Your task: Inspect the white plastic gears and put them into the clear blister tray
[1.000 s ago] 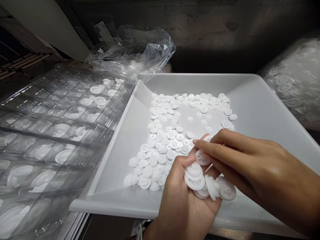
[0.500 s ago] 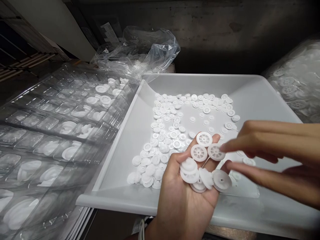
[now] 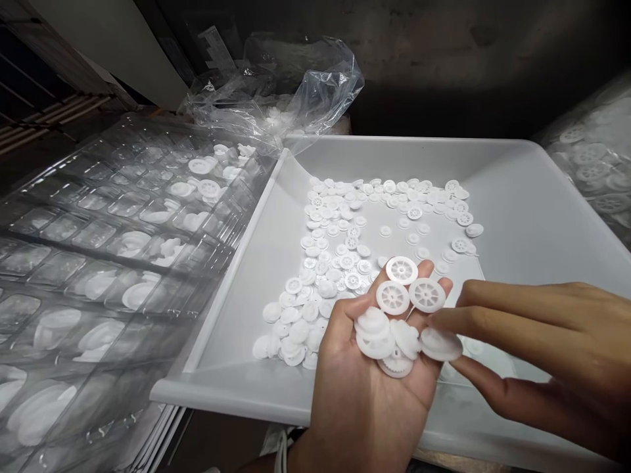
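Note:
My left hand [image 3: 374, 387] is palm up over the front of the grey tray [image 3: 236, 394], fingers cupped under several white plastic gears [image 3: 393, 297]. Some lie with their spoked faces up, while others lean on edge in the palm. Thumb and fingers of my right hand [image 3: 547, 348] pinch one white gear [image 3: 441, 344] at the edge of that palm; it is tilted. Many loose gears [image 3: 296, 328] are spread in the tray, thickest along its left side and back. My left hand hides part of them.
Left of the tray lies a stack of clear blister trays [image 3: 93, 236], some pockets holding white parts. An open clear plastic bag [image 3: 325, 98] with white parts stands behind. Another bag of gears [image 3: 599, 157] is at the right. A dark wall [image 3: 444, 72] rises at the back.
My right hand has moved from the upper gears down to the gear at the palm's right edge and closed on it. That gear has tilted. My left hand has hardly moved.

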`<state>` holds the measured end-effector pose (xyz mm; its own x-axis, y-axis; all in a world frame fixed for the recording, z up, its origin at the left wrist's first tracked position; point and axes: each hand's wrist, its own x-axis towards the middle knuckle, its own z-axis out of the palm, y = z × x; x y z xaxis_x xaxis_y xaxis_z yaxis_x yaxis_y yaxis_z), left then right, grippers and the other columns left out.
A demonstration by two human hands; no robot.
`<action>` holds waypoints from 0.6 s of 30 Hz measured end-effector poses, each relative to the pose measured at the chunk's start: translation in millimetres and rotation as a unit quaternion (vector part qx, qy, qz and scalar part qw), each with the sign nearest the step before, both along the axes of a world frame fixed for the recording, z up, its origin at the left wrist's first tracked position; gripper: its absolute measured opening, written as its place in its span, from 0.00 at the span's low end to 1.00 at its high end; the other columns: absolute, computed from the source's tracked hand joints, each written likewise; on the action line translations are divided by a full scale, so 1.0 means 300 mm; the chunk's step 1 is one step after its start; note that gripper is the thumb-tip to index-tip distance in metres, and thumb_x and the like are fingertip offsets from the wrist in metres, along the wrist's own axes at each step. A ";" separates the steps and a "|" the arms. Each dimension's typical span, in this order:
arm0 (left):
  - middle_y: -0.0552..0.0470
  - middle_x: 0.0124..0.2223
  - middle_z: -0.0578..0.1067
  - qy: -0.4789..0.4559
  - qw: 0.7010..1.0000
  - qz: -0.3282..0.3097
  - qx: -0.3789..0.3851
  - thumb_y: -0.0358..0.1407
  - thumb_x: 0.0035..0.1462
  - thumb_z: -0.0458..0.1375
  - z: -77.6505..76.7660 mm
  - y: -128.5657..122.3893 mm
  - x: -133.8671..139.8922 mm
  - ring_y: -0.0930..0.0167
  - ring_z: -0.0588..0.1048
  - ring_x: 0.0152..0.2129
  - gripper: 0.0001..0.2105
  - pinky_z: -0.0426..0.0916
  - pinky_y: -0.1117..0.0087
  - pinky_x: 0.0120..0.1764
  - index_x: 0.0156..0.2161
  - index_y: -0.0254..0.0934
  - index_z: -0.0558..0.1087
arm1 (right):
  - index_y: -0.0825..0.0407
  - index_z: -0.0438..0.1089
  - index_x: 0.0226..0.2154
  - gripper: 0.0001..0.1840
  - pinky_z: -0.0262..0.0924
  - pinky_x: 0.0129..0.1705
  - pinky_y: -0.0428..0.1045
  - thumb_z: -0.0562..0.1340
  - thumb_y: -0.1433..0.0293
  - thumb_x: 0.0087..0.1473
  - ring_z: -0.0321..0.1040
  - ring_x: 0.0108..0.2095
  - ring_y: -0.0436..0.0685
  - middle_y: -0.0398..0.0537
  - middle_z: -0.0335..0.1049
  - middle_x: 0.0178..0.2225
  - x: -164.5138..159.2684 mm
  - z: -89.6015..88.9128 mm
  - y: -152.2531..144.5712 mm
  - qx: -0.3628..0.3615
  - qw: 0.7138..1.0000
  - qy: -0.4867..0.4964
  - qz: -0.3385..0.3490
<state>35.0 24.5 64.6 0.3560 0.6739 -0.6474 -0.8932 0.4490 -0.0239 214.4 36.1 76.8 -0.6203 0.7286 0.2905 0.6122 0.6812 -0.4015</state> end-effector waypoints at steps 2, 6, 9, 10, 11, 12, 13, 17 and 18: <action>0.35 0.54 0.85 -0.010 1.000 0.010 -0.005 0.34 0.59 0.60 0.000 0.000 0.002 0.52 0.79 0.60 0.23 0.65 0.52 0.70 0.59 0.27 0.78 | 0.45 0.80 0.42 0.13 0.64 0.28 0.49 0.67 0.54 0.68 0.72 0.29 0.57 0.48 0.76 0.32 -0.009 0.003 0.019 -0.009 1.000 0.000 -0.016; 0.35 0.54 0.85 -0.015 1.000 0.008 -0.012 0.34 0.60 0.57 0.001 0.001 0.000 0.52 0.78 0.61 0.24 0.64 0.53 0.70 0.59 0.25 0.77 | 0.46 0.80 0.38 0.20 0.66 0.28 0.49 0.66 0.48 0.66 0.72 0.29 0.59 0.48 0.73 0.28 -0.050 0.007 0.036 -0.032 0.999 0.000 -0.042; 0.34 0.54 0.85 0.001 1.000 0.013 -0.006 0.34 0.61 0.57 0.005 0.001 -0.002 0.51 0.81 0.57 0.25 0.71 0.53 0.65 0.60 0.24 0.76 | 0.47 0.80 0.36 0.22 0.65 0.27 0.49 0.66 0.46 0.66 0.71 0.28 0.58 0.48 0.72 0.26 -0.065 0.005 0.030 -0.056 0.997 0.006 -0.048; 0.34 0.54 0.85 0.008 1.000 0.018 -0.007 0.34 0.61 0.57 0.007 0.002 -0.002 0.51 0.82 0.55 0.25 0.74 0.53 0.63 0.61 0.24 0.76 | 0.47 0.79 0.35 0.22 0.65 0.27 0.49 0.66 0.47 0.66 0.71 0.28 0.58 0.47 0.72 0.25 -0.064 0.004 0.027 -0.067 0.996 0.009 -0.050; 0.34 0.53 0.85 0.015 0.999 0.024 -0.015 0.34 0.62 0.57 0.009 0.004 -0.002 0.52 0.84 0.53 0.26 0.77 0.54 0.60 0.62 0.25 0.75 | 0.47 0.79 0.35 0.22 0.64 0.26 0.49 0.65 0.47 0.67 0.70 0.27 0.58 0.47 0.72 0.25 -0.060 0.003 0.023 -0.082 0.995 0.013 -0.051; 0.34 0.52 0.86 0.020 0.999 0.028 -0.023 0.34 0.62 0.57 0.012 0.006 -0.001 0.52 0.85 0.51 0.26 0.79 0.55 0.57 0.63 0.25 0.74 | 0.48 0.79 0.34 0.21 0.63 0.26 0.49 0.64 0.49 0.68 0.70 0.26 0.57 0.47 0.72 0.25 -0.055 0.002 0.019 -0.100 0.993 0.017 -0.054; 0.34 0.52 0.86 0.023 0.999 0.033 -0.028 0.34 0.63 0.56 0.014 0.008 -0.001 0.53 0.86 0.49 0.26 0.80 0.56 0.55 0.64 0.26 0.73 | 0.48 0.78 0.34 0.21 0.62 0.25 0.48 0.63 0.50 0.70 0.69 0.25 0.56 0.46 0.72 0.25 -0.048 0.001 0.015 -0.125 0.990 0.020 -0.059; 0.33 0.55 0.84 0.019 0.999 0.032 -0.023 0.35 0.62 0.56 0.018 0.012 0.000 0.53 0.86 0.48 0.30 0.83 0.58 0.50 0.68 0.26 0.69 | 0.47 0.77 0.32 0.21 0.58 0.24 0.46 0.58 0.58 0.74 0.65 0.22 0.49 0.39 0.72 0.25 -0.024 0.001 0.012 -0.195 0.978 0.029 -0.074; 0.33 0.55 0.84 0.016 0.999 0.032 -0.019 0.35 0.62 0.57 0.017 0.011 -0.001 0.52 0.86 0.49 0.30 0.83 0.58 0.49 0.68 0.26 0.68 | 0.47 0.76 0.31 0.20 0.56 0.24 0.46 0.58 0.60 0.73 0.63 0.21 0.47 0.37 0.70 0.23 -0.020 0.002 0.015 -0.193 0.978 0.031 -0.072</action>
